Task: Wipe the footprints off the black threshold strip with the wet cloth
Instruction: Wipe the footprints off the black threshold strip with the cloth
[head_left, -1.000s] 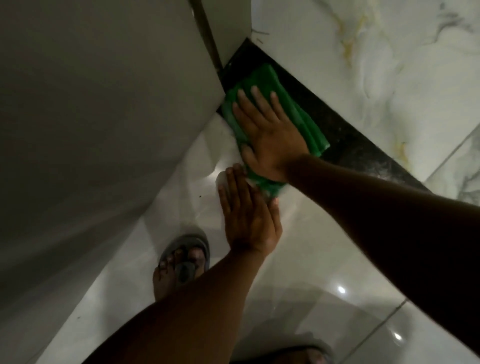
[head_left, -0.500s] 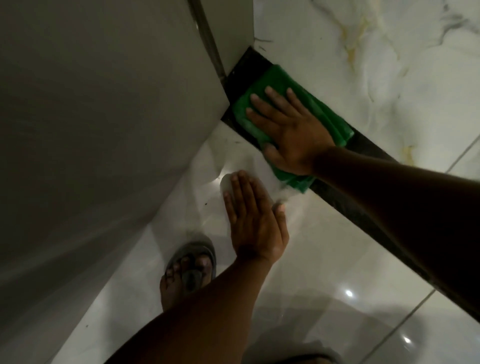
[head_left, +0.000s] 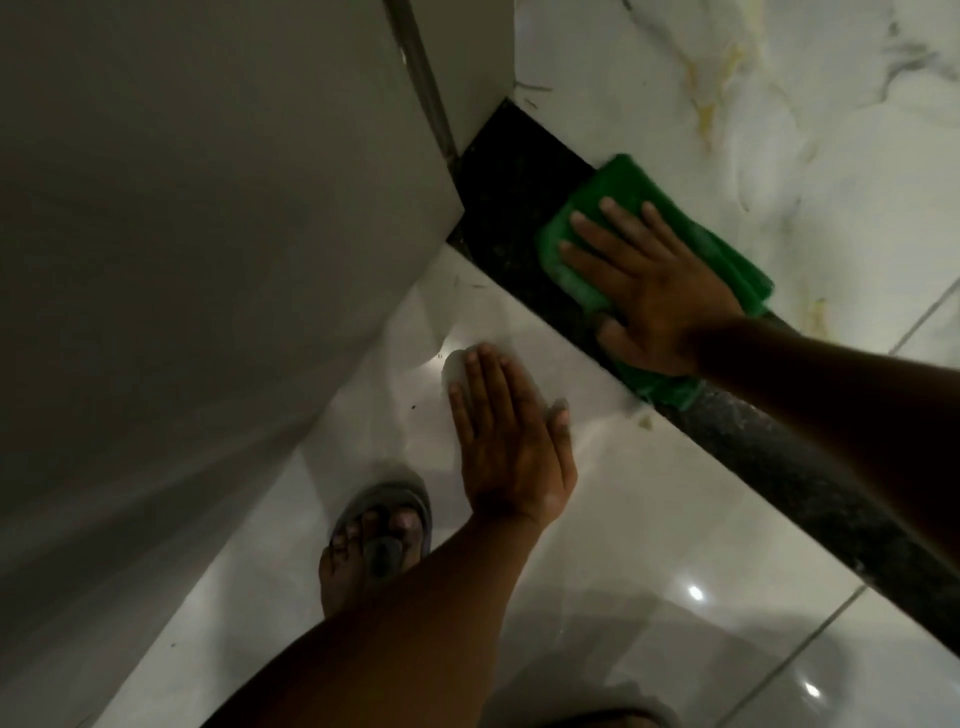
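Note:
The black threshold strip (head_left: 511, 192) runs diagonally from the door frame at the top down to the lower right, with pale dusty marks on its lower stretch (head_left: 769, 457). A folded green cloth (head_left: 628, 189) lies across the strip. My right hand (head_left: 649, 283) presses flat on the cloth, fingers spread, covering most of it. My left hand (head_left: 506, 441) rests flat, palm down, on the glossy white floor tile just below the strip, holding nothing.
A grey door (head_left: 208, 234) fills the left side, its edge meeting the strip's top end. Marbled white tiles (head_left: 779, 104) lie beyond the strip. My foot in a grey sandal (head_left: 382, 525) stands on the glossy tile (head_left: 649, 545) below my left hand.
My right hand has slid the green cloth down the strip, away from the door frame, uncovering the strip's top end. My left hand stays flat on the tile.

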